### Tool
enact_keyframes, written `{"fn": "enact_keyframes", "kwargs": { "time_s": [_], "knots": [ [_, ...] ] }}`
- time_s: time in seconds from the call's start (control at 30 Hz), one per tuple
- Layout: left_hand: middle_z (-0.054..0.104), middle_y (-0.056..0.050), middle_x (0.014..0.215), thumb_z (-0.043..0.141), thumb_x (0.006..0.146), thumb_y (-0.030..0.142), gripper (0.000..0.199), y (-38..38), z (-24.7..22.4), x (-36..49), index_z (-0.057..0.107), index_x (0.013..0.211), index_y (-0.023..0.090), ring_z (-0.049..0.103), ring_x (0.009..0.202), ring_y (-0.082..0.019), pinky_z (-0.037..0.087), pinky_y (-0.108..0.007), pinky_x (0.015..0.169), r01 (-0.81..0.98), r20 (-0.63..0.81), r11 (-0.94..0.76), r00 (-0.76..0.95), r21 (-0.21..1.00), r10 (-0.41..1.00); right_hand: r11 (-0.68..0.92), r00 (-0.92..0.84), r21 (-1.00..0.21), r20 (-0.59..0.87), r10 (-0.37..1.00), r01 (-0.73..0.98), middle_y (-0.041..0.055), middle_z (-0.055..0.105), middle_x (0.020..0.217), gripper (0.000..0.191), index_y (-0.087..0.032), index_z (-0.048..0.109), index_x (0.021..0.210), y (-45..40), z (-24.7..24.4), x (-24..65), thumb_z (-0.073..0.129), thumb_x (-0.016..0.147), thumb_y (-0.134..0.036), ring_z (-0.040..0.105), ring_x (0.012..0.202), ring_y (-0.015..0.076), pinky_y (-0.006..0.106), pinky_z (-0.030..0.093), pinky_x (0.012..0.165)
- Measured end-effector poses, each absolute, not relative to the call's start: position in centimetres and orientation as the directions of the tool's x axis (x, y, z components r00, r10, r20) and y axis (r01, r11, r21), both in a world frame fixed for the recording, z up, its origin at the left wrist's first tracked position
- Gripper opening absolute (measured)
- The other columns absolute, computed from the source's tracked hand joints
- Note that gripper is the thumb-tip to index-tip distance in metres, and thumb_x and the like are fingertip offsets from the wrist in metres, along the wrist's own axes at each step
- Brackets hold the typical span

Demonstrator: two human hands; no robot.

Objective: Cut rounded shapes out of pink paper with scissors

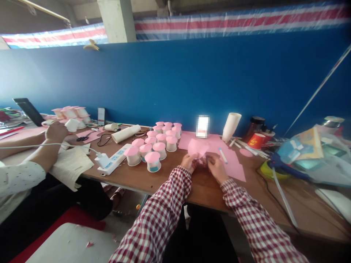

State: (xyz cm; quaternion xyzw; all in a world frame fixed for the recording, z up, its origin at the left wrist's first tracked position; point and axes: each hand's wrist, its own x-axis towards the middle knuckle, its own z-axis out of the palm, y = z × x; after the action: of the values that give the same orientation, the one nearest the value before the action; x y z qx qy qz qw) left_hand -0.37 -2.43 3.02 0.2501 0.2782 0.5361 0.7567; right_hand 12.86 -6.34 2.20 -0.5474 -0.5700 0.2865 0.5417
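Observation:
My left hand [189, 162] is closed on a piece of pink paper [197, 147], held up off the table near its front edge. Close beside it, my right hand [217, 168] has its fingers bent together around something small and dark, too unclear to name. Behind both hands lie larger pink paper sheets [236, 166] with a white and blue marker [223, 155] on them. To the left stand several white paper cups [154, 166], each topped with a pink paper disc [152, 157].
A power strip [116, 159] with a plugged-in charger lies left of the cups. Stacked cups [231, 127], a red cup [256, 141] and a plastic bag [315, 157] are on the right. A co-worker's hand [56, 131] holds a white cup at far left.

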Motion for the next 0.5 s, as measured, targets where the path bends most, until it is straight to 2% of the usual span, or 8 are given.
{"fn": "enact_keyframes", "kwargs": {
  "time_s": [0.23,0.5],
  "knots": [
    [0.066,-0.008,0.063,0.069,0.068,0.015,0.009,-3.3,4.0,-0.6,0.065,0.071,0.008,0.059,0.051,-0.010,0.045,-0.017,0.045,-0.622,-0.094,0.285,0.320,0.729,0.943,0.235,0.171,-0.931,0.289,0.942,0.280,0.0090,0.072,0.078,0.030,-0.014,0.059,0.098,-6.4,2.3,12.8,0.059,0.075,-0.033,0.069,0.067,0.0215,0.033,0.056,0.060],
    [0.065,-0.007,0.060,0.065,0.072,0.015,0.007,-3.4,4.2,-0.7,0.066,0.071,0.009,0.058,0.051,-0.009,0.041,-0.015,0.043,-0.603,-0.114,0.283,0.303,0.746,0.946,0.206,0.183,-0.932,0.268,0.946,0.298,0.0086,0.072,0.077,0.031,-0.014,0.060,0.098,-6.8,2.7,12.7,0.059,0.074,-0.034,0.067,0.062,0.0205,0.031,0.055,0.056]
  ]
}}
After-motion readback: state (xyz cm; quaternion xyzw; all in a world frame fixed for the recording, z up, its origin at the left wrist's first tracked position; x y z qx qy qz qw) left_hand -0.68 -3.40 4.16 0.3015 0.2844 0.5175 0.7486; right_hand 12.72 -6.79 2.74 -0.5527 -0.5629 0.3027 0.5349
